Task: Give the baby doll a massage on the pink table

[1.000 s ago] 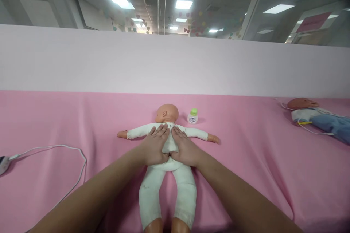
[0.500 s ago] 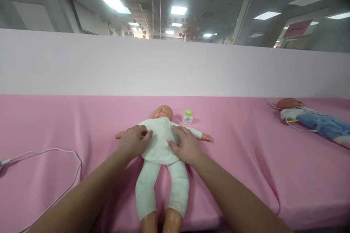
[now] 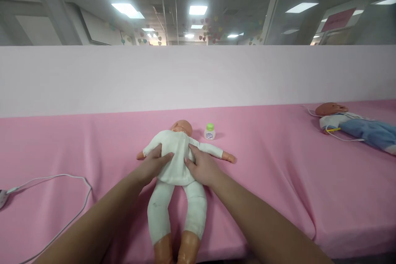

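Observation:
A baby doll (image 3: 176,161) in a white top and white leggings lies stretched out on the pink cloth, its arms spread to both sides. My left hand (image 3: 154,164) grips the left side of its torso, the thumb laid across the white top and the other fingers at the flank. On the opposite side, my right hand (image 3: 203,166) holds the torso in the same way. Parts of the fingers are hidden against the doll's sides. Just beyond the doll's right shoulder stands a small clear bottle (image 3: 209,133) with a green cap.
A second doll (image 3: 359,126) in blue and white clothes lies at the far right, with thin white tubing about it. At the left, a white cable (image 3: 83,179) curls over the pink cloth (image 3: 272,198). A low white wall (image 3: 185,76) with glass above closes off the back.
Both hands have closed in on the doll's torso from its sides, and the top is bunched up a little between them. The camera view has tilted and shifted slightly.

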Demonstrator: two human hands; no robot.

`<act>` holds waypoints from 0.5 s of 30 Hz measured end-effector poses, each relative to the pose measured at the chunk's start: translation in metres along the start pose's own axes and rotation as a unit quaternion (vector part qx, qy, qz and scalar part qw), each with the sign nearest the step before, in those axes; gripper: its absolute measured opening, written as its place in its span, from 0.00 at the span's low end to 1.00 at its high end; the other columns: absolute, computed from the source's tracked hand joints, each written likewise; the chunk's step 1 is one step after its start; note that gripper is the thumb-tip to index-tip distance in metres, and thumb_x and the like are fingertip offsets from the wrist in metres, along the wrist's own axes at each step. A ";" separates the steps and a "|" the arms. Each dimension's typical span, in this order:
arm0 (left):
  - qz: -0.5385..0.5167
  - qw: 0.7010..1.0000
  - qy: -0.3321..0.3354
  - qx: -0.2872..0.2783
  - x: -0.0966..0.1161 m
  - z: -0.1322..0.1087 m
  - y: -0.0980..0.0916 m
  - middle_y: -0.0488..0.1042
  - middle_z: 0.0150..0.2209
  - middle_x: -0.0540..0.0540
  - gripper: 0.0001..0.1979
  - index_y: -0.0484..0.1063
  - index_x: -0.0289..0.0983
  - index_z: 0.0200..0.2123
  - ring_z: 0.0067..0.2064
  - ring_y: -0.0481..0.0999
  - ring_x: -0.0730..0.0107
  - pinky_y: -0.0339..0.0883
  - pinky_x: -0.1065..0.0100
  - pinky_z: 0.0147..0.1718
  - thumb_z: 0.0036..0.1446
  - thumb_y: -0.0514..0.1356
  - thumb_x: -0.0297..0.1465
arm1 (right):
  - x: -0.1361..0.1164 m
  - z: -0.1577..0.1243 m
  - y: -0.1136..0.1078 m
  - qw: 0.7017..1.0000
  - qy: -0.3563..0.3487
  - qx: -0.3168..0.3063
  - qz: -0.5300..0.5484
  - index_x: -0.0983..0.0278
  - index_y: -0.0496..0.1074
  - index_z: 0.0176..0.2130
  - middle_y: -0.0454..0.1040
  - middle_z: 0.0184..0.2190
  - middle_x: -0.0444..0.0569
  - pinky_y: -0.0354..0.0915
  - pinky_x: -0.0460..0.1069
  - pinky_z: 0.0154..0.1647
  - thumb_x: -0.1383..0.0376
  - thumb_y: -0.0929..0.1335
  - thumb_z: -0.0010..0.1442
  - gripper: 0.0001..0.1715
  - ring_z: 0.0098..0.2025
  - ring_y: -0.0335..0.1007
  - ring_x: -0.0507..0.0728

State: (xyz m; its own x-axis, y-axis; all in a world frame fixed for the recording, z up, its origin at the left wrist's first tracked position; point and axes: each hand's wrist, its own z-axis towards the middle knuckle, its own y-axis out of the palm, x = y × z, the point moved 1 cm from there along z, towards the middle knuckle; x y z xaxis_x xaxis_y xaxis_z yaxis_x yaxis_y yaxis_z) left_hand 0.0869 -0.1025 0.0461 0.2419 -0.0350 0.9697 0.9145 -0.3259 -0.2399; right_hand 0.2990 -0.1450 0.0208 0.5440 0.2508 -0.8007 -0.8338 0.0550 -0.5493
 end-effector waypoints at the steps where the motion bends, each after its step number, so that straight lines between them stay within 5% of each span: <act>1: -0.011 1.000 0.015 -0.014 0.004 -0.003 0.003 0.79 0.48 0.40 0.27 0.72 0.37 0.51 0.51 0.79 0.49 0.75 0.58 0.44 0.56 0.67 0.49 | 0.000 0.000 -0.001 1.000 -0.004 0.000 0.025 0.55 0.59 0.71 0.74 0.62 0.54 0.65 0.62 0.61 0.48 0.65 0.69 0.37 0.63 0.70 0.68; 6: 0.121 0.987 0.106 0.012 0.035 -0.031 0.020 0.78 0.50 0.41 0.22 0.69 0.39 0.56 0.52 0.78 0.47 0.75 0.52 0.48 0.64 0.61 0.43 | -0.004 -0.003 -0.004 0.976 -0.037 -0.029 0.213 0.51 0.57 0.72 0.69 0.67 0.51 0.62 0.63 0.66 0.41 0.65 0.68 0.41 0.68 0.64 0.66; 9: 0.245 0.950 0.192 0.028 0.056 -0.057 0.041 0.77 0.53 0.39 0.15 0.69 0.39 0.54 0.56 0.76 0.46 0.72 0.48 0.53 0.66 0.57 0.35 | -0.010 -0.004 -0.002 0.931 -0.080 -0.054 0.351 0.51 0.52 0.74 0.67 0.68 0.51 0.64 0.62 0.65 0.35 0.66 0.64 0.49 0.68 0.64 0.66; 11: 0.312 0.915 0.253 0.046 0.066 -0.074 0.058 0.71 0.61 0.36 0.21 0.66 0.39 0.61 0.63 0.70 0.42 0.67 0.42 0.59 0.65 0.56 0.31 | -0.015 -0.006 -0.002 0.906 -0.126 -0.073 0.398 0.53 0.51 0.74 0.68 0.67 0.53 0.66 0.62 0.63 0.29 0.64 0.59 0.57 0.66 0.66 0.67; 13: 0.350 0.892 0.281 0.048 0.071 -0.088 0.076 0.67 0.66 0.34 0.31 0.59 0.41 0.69 0.66 0.67 0.36 0.62 0.36 0.62 0.63 0.58 0.32 | -0.020 -0.010 -0.006 0.916 -0.131 -0.086 0.370 0.58 0.55 0.72 0.72 0.64 0.56 0.68 0.61 0.61 0.26 0.59 0.58 0.59 0.65 0.68 0.68; 15: 0.350 0.886 0.298 0.064 0.074 -0.097 0.090 0.64 0.69 0.34 0.39 0.55 0.44 0.73 0.68 0.63 0.30 0.57 0.31 0.64 0.61 0.63 0.36 | -0.023 -0.014 -0.013 0.959 -0.098 -0.065 0.258 0.59 0.63 0.69 0.75 0.60 0.57 0.69 0.60 0.59 0.31 0.58 0.64 0.50 0.62 0.71 0.68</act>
State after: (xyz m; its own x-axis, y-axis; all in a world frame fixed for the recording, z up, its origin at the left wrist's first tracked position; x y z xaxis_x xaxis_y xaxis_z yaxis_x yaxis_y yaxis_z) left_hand 0.1561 -0.2257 0.1009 0.5842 -0.6913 0.4252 0.6471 0.0804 -0.7582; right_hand 0.2989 -0.1651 0.0427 0.0232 0.3900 -0.9205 -0.9615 -0.2435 -0.1274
